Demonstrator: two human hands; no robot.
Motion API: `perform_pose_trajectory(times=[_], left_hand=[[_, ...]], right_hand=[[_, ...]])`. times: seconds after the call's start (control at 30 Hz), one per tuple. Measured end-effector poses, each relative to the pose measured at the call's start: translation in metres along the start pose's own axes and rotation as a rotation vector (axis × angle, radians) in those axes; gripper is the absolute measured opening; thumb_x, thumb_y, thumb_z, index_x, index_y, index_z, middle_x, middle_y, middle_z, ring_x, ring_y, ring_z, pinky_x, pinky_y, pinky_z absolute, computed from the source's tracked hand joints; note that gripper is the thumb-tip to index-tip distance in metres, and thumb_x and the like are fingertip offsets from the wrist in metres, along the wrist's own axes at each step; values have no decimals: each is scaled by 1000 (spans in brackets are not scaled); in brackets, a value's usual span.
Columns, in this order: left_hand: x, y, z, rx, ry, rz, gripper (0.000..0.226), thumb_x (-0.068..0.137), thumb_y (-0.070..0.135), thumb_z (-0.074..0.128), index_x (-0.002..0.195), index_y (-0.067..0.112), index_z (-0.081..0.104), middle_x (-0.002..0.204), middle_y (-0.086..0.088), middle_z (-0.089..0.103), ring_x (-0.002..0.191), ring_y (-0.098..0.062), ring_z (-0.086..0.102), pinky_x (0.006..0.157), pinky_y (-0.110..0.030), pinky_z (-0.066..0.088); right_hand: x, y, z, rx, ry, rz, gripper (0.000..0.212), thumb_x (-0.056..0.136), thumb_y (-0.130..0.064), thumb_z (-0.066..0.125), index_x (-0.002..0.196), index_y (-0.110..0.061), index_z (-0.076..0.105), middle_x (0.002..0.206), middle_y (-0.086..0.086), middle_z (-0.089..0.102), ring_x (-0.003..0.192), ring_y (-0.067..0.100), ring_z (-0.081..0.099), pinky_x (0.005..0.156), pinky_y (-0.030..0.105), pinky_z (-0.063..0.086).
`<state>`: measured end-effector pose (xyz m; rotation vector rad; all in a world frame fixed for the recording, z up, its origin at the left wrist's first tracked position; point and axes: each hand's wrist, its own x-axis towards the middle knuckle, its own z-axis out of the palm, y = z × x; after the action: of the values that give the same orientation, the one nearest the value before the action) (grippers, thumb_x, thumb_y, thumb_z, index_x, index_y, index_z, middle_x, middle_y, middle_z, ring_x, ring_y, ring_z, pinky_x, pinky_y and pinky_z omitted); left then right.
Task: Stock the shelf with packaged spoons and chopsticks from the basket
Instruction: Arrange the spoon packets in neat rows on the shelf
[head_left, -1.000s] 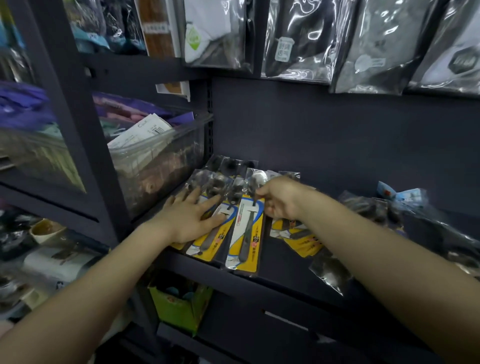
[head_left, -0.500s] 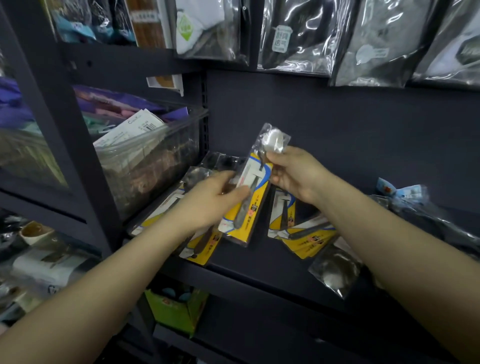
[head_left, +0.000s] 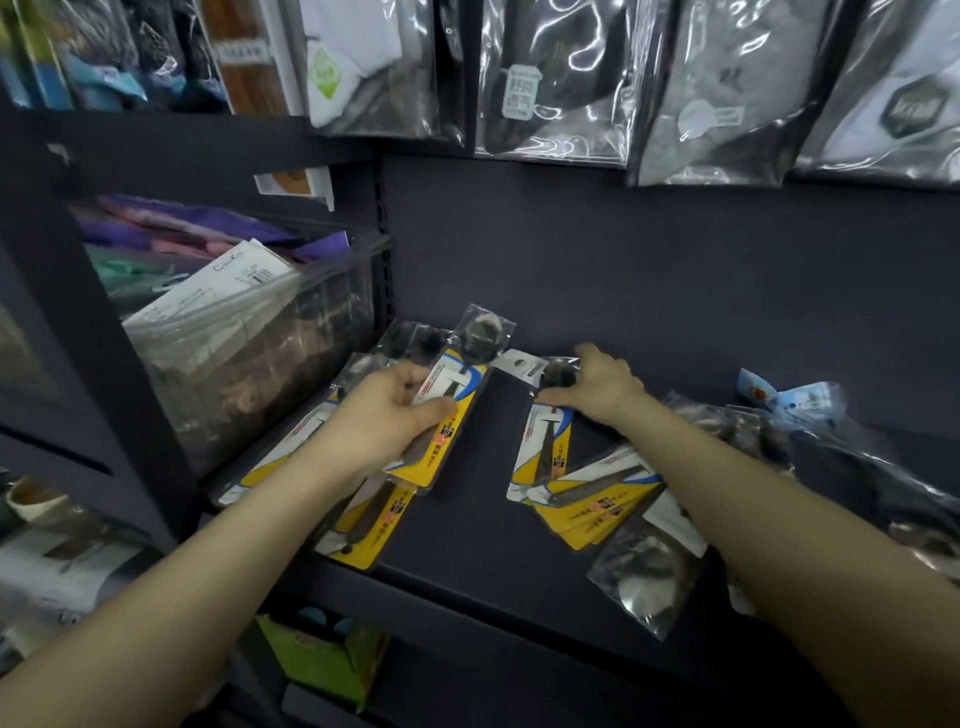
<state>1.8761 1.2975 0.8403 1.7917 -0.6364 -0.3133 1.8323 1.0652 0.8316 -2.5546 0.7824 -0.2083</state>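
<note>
Several yellow-carded spoon packs lie on the dark shelf. My left hand grips one spoon pack by its middle, just above the left row of packs. My right hand reaches to the top of another spoon pack lying flat, fingers curled on its upper end. A fan of more yellow packs lies under my right forearm. No basket is in view.
A clear bin full of goods stands on the shelf at left. Shiny bagged items hang above. Loose clear bags and blue-labelled packs lie on the right. A green box sits on the lower shelf.
The pack held up in both hands has come down to the left row, now in my left hand alone. My right hand let it go and moved right onto another pack.
</note>
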Motion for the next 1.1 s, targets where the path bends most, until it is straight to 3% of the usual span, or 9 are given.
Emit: perform_pose_trajectory(times=[0.07,0.17,0.27,0.43,0.57,0.8,0.87,0.97,1.1], left_hand=[[2,3,4,10,-16,17,8,87,9,58,94,7,56,42,0,46,31,-9,35,32,-18,29],[7,6,16,19,-14,28,5,87,10,59,91,12,56,44,2,49,34,-10,39,34,-18,30],[15,9,32,46,-20,31,8,88,13,57,95,11,55,49,0,53,39,-12,43,37,-19,33],[37,20,63,165,-65,55,9,90,10,49,85,9,55,57,-7,53,42,-11,43,40,-18,34],[57,19,84,497,-43,40,32,88,17,53,117,6,45,99,-15,62,89,-30,60,67,-27,41],[49,22,75,1289,-233,400,43,91,31,44,134,27,40,153,-9,13,134,-32,24,104,-40,30],[42,20,63,1291,-425,494,47,93,36,39,137,21,37,155,-4,14,140,-26,20,110,-35,27],[24,12,48,1239,-630,371,61,94,45,35,145,18,17,157,-2,6,143,-19,14,115,-32,20],[14,4,50,1373,-520,476,56,96,45,25,145,22,16,157,-1,9,141,-21,21,113,-33,24]], right_hand=[[3,13,-7,11,-43,31,76,67,-52,73,126,-13,46,130,11,53,123,34,45,101,44,41],[14,47,-18,115,-74,13,60,44,-59,74,87,-18,62,88,2,67,89,22,62,85,41,50],[2,61,-39,130,-96,36,22,70,-22,75,59,-9,61,54,-1,58,57,11,56,58,26,42],[-8,69,-54,357,127,15,26,82,-13,67,64,-16,48,71,6,56,68,21,54,64,30,44],[-12,51,-67,866,109,-45,15,87,-6,59,77,-18,56,74,3,57,77,19,56,73,33,51],[-7,35,-66,941,73,-23,13,89,-11,59,79,-18,55,78,1,62,69,12,60,59,20,50],[-2,32,-60,947,71,-7,16,89,-11,59,76,-19,54,76,2,60,68,14,57,62,25,49],[1,26,-53,943,61,5,16,89,-11,58,76,-19,54,76,4,58,65,16,54,59,25,46],[0,16,-44,929,31,-12,15,90,-10,56,78,-18,53,67,1,56,39,4,52,37,15,39]])
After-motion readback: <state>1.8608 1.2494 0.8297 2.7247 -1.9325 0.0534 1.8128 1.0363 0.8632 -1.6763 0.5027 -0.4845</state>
